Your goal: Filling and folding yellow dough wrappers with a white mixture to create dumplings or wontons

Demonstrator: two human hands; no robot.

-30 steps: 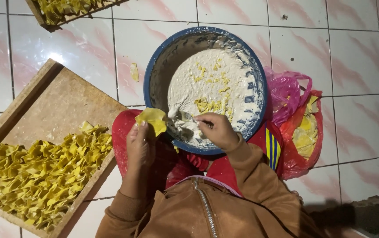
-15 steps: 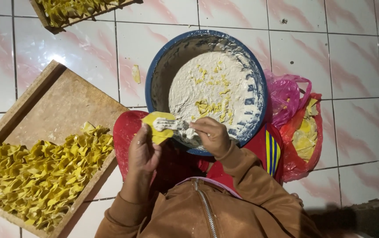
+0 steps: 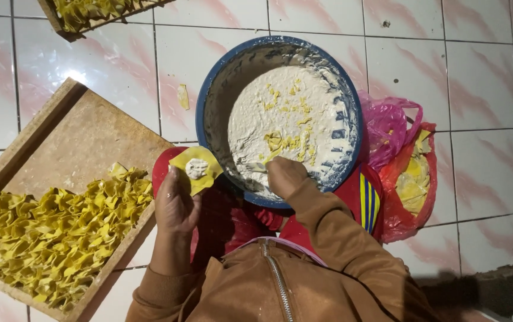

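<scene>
The left hand [image 3: 176,206] cradled a thin yellow wrapper [image 3: 196,170] on loosely curled fingers, white filling at its centre. The right hand [image 3: 285,176], fingers pinching a small utensil [image 3: 255,167], dipped into the blue bowl [image 3: 209,101]. Soft and tearable, the wrapper was probably best supported underneath.

Home food-preparation spot on a tiled floor [image 3: 113,65], white with pink marbling. Shown by a blue basin [image 3: 209,95] of white paste at centre, a wooden tray [image 3: 72,137] of folded yellow dumplings [image 3: 54,232] at left, and plastic bags [image 3: 399,167] of yellow wrappers at right.
</scene>
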